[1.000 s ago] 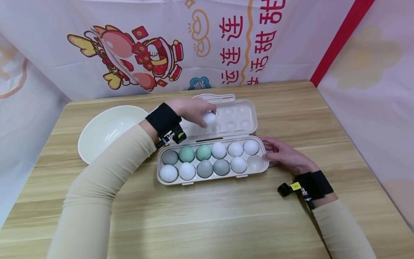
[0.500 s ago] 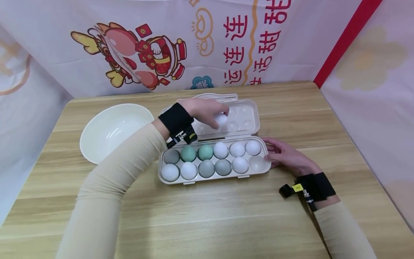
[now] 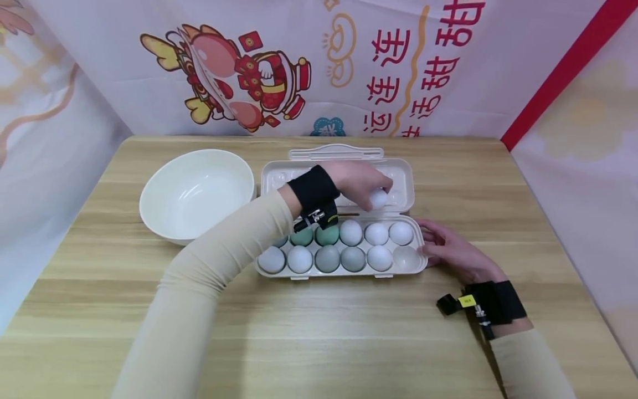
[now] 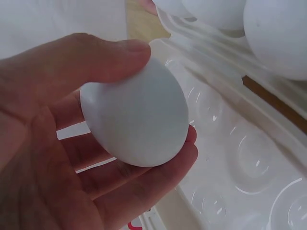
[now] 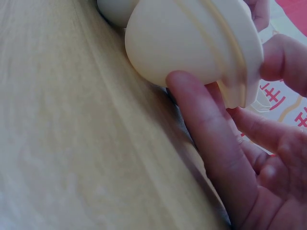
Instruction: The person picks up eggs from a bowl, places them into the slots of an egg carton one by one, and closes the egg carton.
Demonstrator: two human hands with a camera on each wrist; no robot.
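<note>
In the head view my left hand [image 3: 358, 182] is above the lid [image 3: 406, 185] of a white plastic egg carton [image 3: 344, 270], holding a white egg [image 3: 378, 199]. The left wrist view shows that egg [image 4: 139, 115] between the thumb and the curled fingers. My right hand [image 3: 456, 249] grips the carton's right end; in the right wrist view its thumb [image 5: 283, 60] is at the rim and a finger [image 5: 201, 129] lies along the outer wall. White, grey and green eggs sit in the carton's two rows. The front right cup [image 3: 406, 258] is empty.
A large white bowl [image 3: 196, 194] stands left of the carton on the wooden table [image 3: 339, 343]. Its inside shows no contents. A printed cloth [image 3: 339, 66] hangs behind the table's back edge. My left forearm passes in front of the bowl and the carton's left end.
My left hand has moved to the right over the lid, carrying the white egg, and stands nearer the carton's right end. My right hand keeps its place there. The head view has shifted slightly.
</note>
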